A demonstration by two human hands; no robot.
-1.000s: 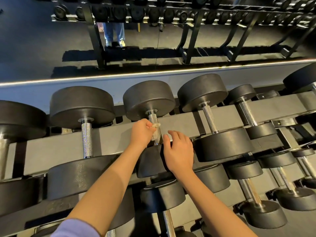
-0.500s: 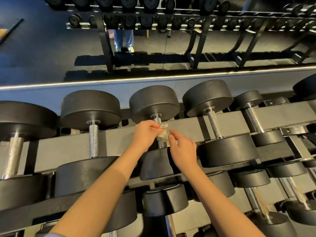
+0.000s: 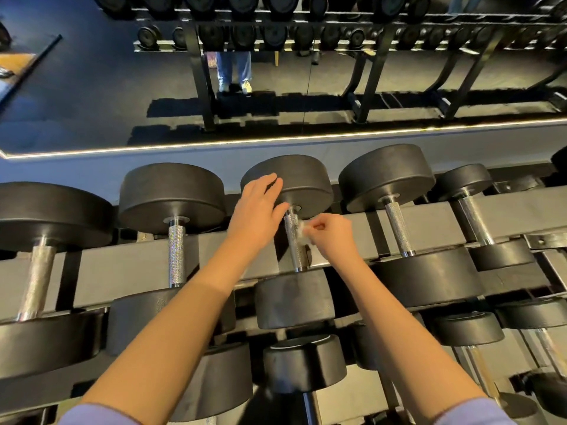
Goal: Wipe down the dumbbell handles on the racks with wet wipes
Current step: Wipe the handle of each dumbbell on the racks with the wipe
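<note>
Head view: right hand pinches a crumpled white wet wipe against the right side of the middle dumbbell's knurled handle, near its top. Left hand, fingers straight and spread, lies on that dumbbell's far head, just left of the handle.

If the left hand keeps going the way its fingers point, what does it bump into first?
Most likely the round black dumbbell head just ahead. The left hand has straight fingers aimed at it and may already touch it; depth is unclear.
</note>
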